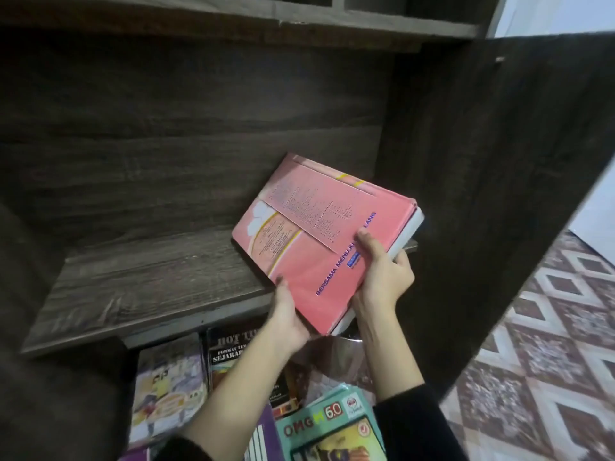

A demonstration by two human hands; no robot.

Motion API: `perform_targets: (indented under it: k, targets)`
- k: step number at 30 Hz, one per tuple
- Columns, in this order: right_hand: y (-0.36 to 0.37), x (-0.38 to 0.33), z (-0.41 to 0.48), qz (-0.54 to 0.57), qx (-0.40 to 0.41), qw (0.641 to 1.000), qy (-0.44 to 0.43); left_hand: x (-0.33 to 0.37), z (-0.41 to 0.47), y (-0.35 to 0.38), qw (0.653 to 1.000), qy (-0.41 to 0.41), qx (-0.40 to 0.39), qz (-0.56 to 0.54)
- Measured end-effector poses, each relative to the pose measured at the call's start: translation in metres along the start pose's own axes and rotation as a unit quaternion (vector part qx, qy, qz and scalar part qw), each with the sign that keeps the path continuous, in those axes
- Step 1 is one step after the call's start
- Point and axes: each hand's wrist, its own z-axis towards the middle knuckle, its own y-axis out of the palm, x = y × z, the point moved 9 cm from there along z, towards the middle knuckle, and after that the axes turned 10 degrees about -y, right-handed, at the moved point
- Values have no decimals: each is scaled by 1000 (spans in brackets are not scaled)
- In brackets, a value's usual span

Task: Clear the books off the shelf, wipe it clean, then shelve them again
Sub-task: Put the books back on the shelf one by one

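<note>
Head view: dark wooden shelf (149,287); patterned floor (549,344) right

Over the right end of the dark wood-grain shelf board (149,284) the pink book (319,241) was tilted, its far corner low at the board; contact unconfirmed. Below the board lay overlapping books: a black book (229,354), an illustrated book (169,387) and a teal book (329,430). Patterned floor tiles (549,344) lay to the right.
</note>
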Motion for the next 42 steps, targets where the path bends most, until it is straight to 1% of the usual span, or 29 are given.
perform_targets:
  k: [3, 7, 11, 13, 15, 18, 24, 28, 30, 33, 36, 40, 42]
  targets:
    - [-15, 11, 2, 27, 38, 998, 46, 5, 10, -1, 997, 72, 32, -17]
    - [-32, 29, 4, 55, 81, 989, 114, 9, 32, -19, 981, 152, 122, 16]
    - [-44, 57, -2, 67, 116, 974, 184, 21, 16, -20, 961, 206, 177, 49]
    - [-47, 68, -8, 82, 137, 966, 202, 30, 13, -22, 952, 234, 191, 44]
    - [-46, 77, -12, 90, 139, 963, 210, 42, 8, -27, 939, 261, 215, 59]
    - [-41, 88, -18, 84, 130, 965, 213, 55, 14, -36, 936, 263, 221, 80]
    - [-38, 99, -22, 28, 96, 971, 218, 61, 26, -50, 929, 245, 233, 149]
    - [-38, 92, -17, -2, 80, 977, 198, 64, 24, -50, 924, 236, 211, 213]
    - [-40, 89, -13, -48, 64, 979, 186, 67, 23, -50, 924, 229, 203, 230]
    - [-45, 86, -9, -133, 36, 976, 172, 66, 20, -52, 913, 225, 227, 253]
    - [-49, 84, -6, -159, 31, 974, 159, 61, 19, -51, 916, 224, 221, 249]
    - [-46, 87, -6, -143, 12, 978, 149, 52, 23, -53, 930, 200, 206, 229]
    - [-46, 88, -6, -147, 6, 978, 150, 50, 21, -50, 929, 200, 201, 238]
